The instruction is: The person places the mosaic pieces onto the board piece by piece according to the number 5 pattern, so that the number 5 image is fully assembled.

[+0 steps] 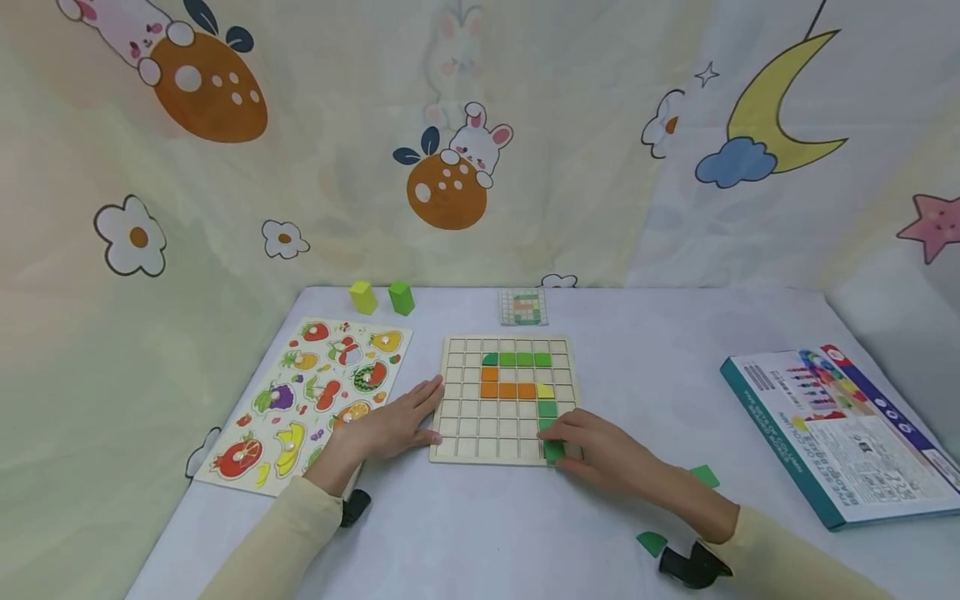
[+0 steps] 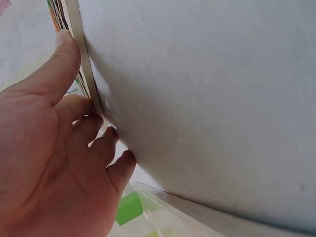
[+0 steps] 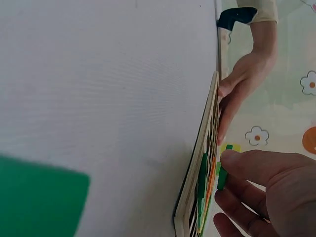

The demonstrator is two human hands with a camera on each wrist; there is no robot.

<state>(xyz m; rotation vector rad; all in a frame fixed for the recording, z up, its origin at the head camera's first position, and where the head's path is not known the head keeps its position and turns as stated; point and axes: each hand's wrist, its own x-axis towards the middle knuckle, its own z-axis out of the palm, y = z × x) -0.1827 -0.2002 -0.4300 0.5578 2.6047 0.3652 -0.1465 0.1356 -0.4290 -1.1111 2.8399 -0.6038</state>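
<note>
A wooden grid board (image 1: 457, 417) lies in the middle of the white table. Green, orange and yellow tiles (image 1: 517, 375) fill some of its cells. My left hand (image 1: 408, 421) rests flat against the board's left edge, fingers straight; in the left wrist view the left hand's fingertips (image 2: 111, 143) touch the board's rim (image 2: 81, 54). My right hand (image 1: 581, 446) pinches a green tile (image 1: 553, 451) at the board's lower right corner. The right wrist view shows that green tile (image 3: 223, 178) between thumb and fingers, just above the board (image 3: 195, 197).
Two loose green tiles (image 1: 705, 476) (image 1: 652, 543) lie by my right forearm. A fruit peg puzzle (image 1: 307, 400) lies left of the board, a printed box (image 1: 840, 433) right. At the back stand a yellow block (image 1: 363, 297), a green block (image 1: 401, 297) and a pattern card (image 1: 523, 307).
</note>
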